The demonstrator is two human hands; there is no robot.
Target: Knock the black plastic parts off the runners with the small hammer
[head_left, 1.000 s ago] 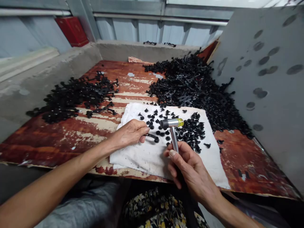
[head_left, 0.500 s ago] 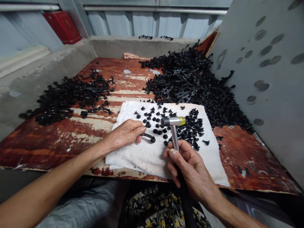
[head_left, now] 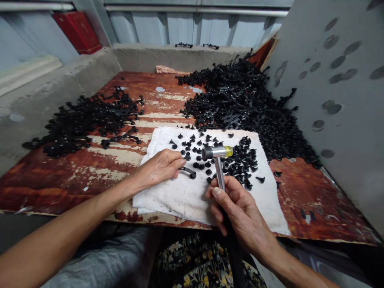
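Observation:
In my right hand (head_left: 235, 206) is a mallet (head_left: 220, 170), gripped just below its metal neck. Its head has a dark face on the left and a yellow one on the right, raised over the white cloth (head_left: 180, 204). My left hand (head_left: 163, 166) pinches a black handle-like part (head_left: 189, 173) with a round end; the fingers hide its other end. Small black round-based pieces (head_left: 208, 172) lie scattered on the cloth around both hands, thickest in a heap (head_left: 246, 164) right of the mallet head.
A large pile of black parts (head_left: 234, 100) covers the back right of the worn red-brown table (head_left: 105, 192). Another pile (head_left: 90, 120) lies at the left. A grey spotted panel (head_left: 318, 80) walls the right side, and a low concrete ledge (head_left: 144, 56) runs behind.
Almost nothing differs. The mallet head has shifted very slightly left, and both hands keep their holds.

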